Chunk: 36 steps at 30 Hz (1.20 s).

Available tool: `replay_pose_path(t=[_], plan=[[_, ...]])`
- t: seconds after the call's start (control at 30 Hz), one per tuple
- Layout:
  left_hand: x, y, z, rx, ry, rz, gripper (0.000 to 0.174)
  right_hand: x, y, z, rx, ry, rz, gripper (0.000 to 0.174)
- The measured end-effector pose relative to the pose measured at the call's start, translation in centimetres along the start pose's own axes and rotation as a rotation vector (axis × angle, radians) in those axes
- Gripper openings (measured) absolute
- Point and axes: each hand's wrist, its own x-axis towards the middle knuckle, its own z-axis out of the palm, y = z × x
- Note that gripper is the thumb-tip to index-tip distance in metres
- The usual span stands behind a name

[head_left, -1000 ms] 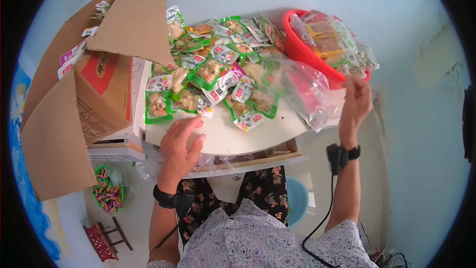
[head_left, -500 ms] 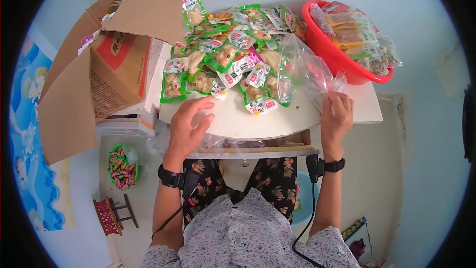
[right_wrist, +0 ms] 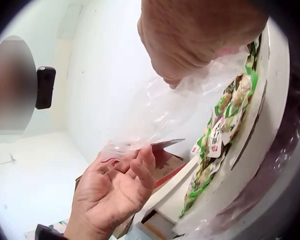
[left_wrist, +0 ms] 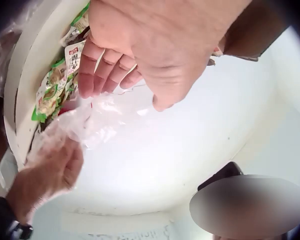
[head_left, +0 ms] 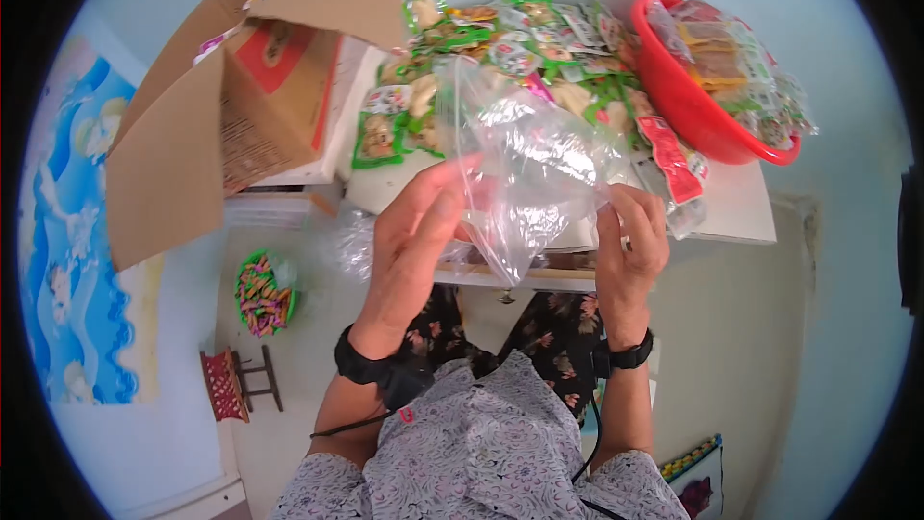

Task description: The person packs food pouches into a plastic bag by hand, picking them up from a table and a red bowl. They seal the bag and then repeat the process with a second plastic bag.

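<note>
A clear plastic bag [head_left: 549, 154] hangs between the two hands above the table's front part. My right hand [head_left: 630, 255] pinches its right side with curled fingers. At its left edge is my left hand [head_left: 414, 246], thumb apart from the fingers. The left wrist view has the fingers of my left hand [left_wrist: 155, 45] extended against the bag [left_wrist: 102, 120]; in the right wrist view the bag's edge lies by the fingertips of that hand [right_wrist: 115, 192]. Behind the bag are heaped snack packets [head_left: 380, 138], partly hidden by it.
An open cardboard box [head_left: 164, 173] stands at the left. At the back right, a red basin [head_left: 688, 116] holds more packets. A red and clear wrapper [head_left: 671, 159] lies near it. Below are an open drawer, a green basket [head_left: 265, 299] of small items and a small stool.
My right hand has taken hold of the bag and brought it left and towards the body. My left hand has moved to the bag's left edge. The head view has shifted.
</note>
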Motion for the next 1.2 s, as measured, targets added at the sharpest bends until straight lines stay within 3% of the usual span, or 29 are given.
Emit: replay_pose_path(t=[0.13,0.17,0.27,0.3,0.4,0.43,0.53,0.57,0.67,0.7,0.8,0.83,0.93,1.1,1.2], plan=[[-0.8,-0.8,-1.4,-0.002,0.05,-0.082,0.042,-1.2,-0.9,1.9,0.11,-0.055,-0.003,0.032],[-1.0,-0.6,-1.7,-0.174,0.077,-0.167,0.039,-1.3,-1.1,2.2,0.134,-0.065,-0.016,0.032],[-1.5,-0.6,-1.3,-0.095,0.186,-0.068,0.044,-1.7,-1.7,2.7,0.115,-0.077,-0.058,0.034],[-1.8,-0.6,-1.7,-0.015,0.148,-0.026,0.052,-2.1,-1.4,2.7,0.083,-0.137,-0.064,0.034],[-2.9,-0.9,-3.1,-0.195,0.155,-0.088,0.056,-0.8,-3.2,2.0,0.132,-0.228,-0.152,0.04],[-3.1,-0.6,-3.7,-0.212,0.158,-0.074,0.056,-0.9,-2.9,1.9,0.262,-0.26,-0.058,0.053],[-3.9,0.2,-5.2,-0.257,0.16,-0.044,0.057,-0.8,-1.8,2.7,0.879,-0.07,0.466,0.066],[-4.0,0.3,-5.4,-0.271,0.157,-0.036,0.057,-0.7,-1.6,2.1,0.89,-0.159,0.478,0.074],[-4.9,-0.8,-6.7,-0.339,0.037,0.014,0.059,-0.6,-1.7,1.3,0.941,-0.4,0.795,0.076],[-5.3,-1.3,-7.1,-0.342,-0.005,0.0,0.059,-1.1,-2.4,1.4,0.94,-0.337,0.797,0.066],[-5.6,-1.9,-7.0,-0.297,-0.091,-0.093,0.06,-0.8,-1.7,1.5,1.031,-0.564,0.821,0.044],[-5.6,-2.0,-6.9,-0.284,-0.026,-0.091,0.061,-0.8,-2.4,2.0,1.023,-0.352,0.894,0.021],[-5.3,-2.4,-7.3,-0.287,0.113,-0.073,0.063,0.1,0.4,2.1,0.995,0.065,0.72,0.013],[-5.1,-0.5,-6.2,-0.438,0.1,-0.047,0.066,-0.4,-0.9,4.1,0.994,0.027,0.705,0.007],[-6.1,-0.3,-7.4,-0.294,0.146,-0.03,0.062,-0.8,-0.5,5.8,1.024,0.047,0.73,0.008]])
